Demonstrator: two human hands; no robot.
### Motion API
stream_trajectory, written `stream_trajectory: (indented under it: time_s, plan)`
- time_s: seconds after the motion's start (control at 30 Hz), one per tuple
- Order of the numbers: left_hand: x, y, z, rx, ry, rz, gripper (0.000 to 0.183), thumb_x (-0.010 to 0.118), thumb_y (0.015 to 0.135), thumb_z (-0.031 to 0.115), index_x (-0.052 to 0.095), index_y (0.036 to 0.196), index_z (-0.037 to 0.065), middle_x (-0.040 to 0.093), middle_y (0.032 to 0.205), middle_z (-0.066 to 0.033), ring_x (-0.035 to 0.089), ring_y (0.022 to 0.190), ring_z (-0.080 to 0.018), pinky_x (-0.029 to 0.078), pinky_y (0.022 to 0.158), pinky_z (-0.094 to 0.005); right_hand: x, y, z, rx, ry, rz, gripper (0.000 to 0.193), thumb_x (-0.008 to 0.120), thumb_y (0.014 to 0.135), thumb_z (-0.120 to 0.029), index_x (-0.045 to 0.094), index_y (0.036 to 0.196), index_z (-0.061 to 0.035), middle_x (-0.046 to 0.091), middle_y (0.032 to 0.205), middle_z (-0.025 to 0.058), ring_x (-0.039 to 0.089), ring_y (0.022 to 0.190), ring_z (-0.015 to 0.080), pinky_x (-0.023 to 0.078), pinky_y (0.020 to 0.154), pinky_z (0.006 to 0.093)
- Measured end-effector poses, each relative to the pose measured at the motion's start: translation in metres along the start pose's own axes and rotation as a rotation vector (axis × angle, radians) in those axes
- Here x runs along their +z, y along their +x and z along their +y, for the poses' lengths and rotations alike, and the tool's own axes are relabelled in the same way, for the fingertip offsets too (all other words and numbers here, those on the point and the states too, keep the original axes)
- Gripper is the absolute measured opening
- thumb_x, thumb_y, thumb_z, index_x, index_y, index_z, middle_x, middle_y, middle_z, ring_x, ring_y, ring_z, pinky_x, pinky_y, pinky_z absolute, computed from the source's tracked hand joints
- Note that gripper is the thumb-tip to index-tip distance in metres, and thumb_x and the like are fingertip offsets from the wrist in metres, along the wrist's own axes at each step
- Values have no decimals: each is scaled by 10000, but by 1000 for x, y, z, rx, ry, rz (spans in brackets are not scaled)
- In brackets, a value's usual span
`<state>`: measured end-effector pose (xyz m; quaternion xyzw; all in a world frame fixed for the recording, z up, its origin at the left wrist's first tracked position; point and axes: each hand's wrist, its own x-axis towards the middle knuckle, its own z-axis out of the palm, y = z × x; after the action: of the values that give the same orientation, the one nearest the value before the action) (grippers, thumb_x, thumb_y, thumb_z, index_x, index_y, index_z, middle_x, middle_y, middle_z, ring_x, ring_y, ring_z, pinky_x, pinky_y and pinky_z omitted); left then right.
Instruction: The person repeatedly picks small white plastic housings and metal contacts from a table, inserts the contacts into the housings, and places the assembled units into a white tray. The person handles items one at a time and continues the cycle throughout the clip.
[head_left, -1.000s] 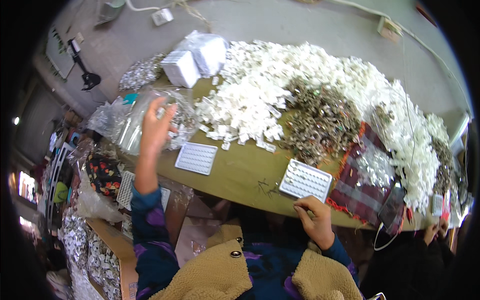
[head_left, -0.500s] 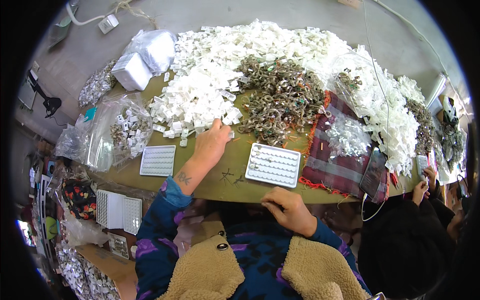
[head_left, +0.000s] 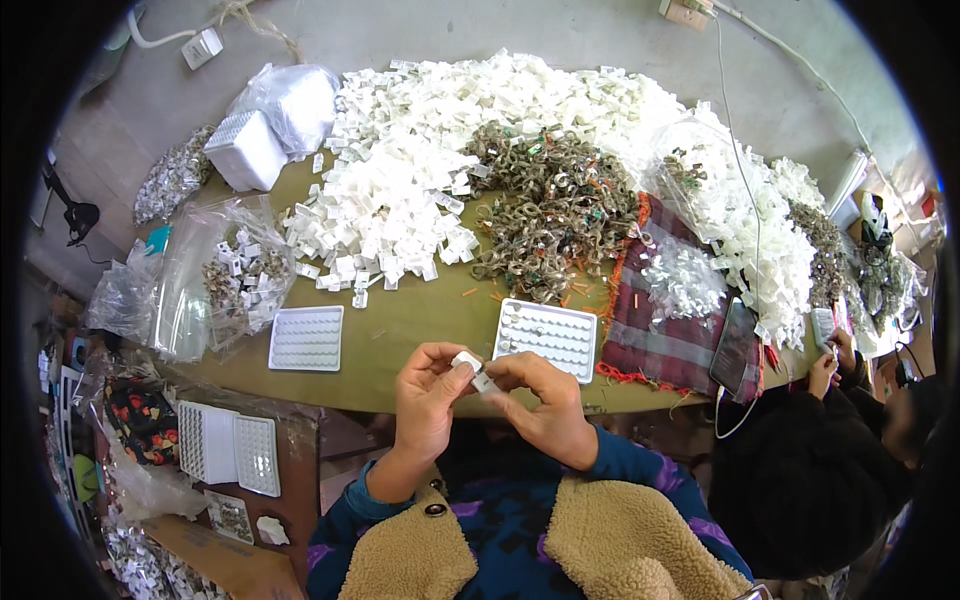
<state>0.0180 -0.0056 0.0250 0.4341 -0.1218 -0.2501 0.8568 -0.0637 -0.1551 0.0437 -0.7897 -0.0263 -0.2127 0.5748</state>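
Observation:
Close to my body, over the table's near edge, both hands meet at a small white plastic piece (head_left: 465, 360). My left hand (head_left: 428, 400) pinches it between thumb and fingers. My right hand (head_left: 543, 400) is closed at its lower right end, where a pale, slightly blurred part (head_left: 485, 383) shows; I cannot tell whether that part is separate. Just beyond my right hand lies a white tray (head_left: 570, 345) with rows of round hollows and a few small pieces at its left side. A similar tray (head_left: 306, 339) lies to the left.
A large heap of white plastic pieces (head_left: 390, 215) covers the back, beside a pile of brownish metal-looking clips (head_left: 555, 215). Plaid cloth (head_left: 640, 340) and a phone (head_left: 735, 345) lie right. Plastic bags (head_left: 190, 290) stand left. Another person's hands (head_left: 830, 365) work far right.
My left hand has come back from the white heap toward my body with a white piece. My right hand has moved left to meet it, and both now grip there.

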Motion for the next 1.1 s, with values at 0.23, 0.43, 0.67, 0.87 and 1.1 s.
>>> stream_trajectory:
  time_s: [0.23,0.43,0.67,0.87,1.1]
  plan:
    - [-21,-2,15,-241,91,-132,198,678,911,19,635,1091,-49,707,969,-112,693,832,-163,600,772,-305,-23,26,-17,-152,-208,-323,247,723,788,48,683,1021,-23,669,995,114,684,866,294,550,727,331]
    - [-43,6,44,-462,209,-406,210,737,843,-33,686,1044,-63,723,934,-119,710,811,-185,587,746,-291,-25,76,-14,-146,-42,-848,134,704,832,-22,658,958,-19,624,878,126,639,790,334,498,657,388]
    - [-59,12,39,-534,-63,-428,276,713,863,-4,640,1125,-43,711,975,-139,706,813,-190,576,748,-283,-22,147,16,-27,-278,-781,165,782,792,-128,719,903,-23,672,833,102,641,760,260,513,679,364]
    - [-65,13,9,-471,-383,-233,245,653,942,67,610,1167,-19,699,1056,-153,704,864,-175,600,779,-294,-17,171,74,-297,-1066,-567,126,718,773,-112,618,796,-39,600,858,123,617,839,341,503,740,444]
    - [-66,12,3,-396,-413,-112,268,608,978,89,567,1223,-12,680,1128,-192,719,924,-224,630,784,-330,-30,191,53,-96,-810,-455,91,657,813,-62,587,826,-6,638,817,138,634,786,360,495,689,446]
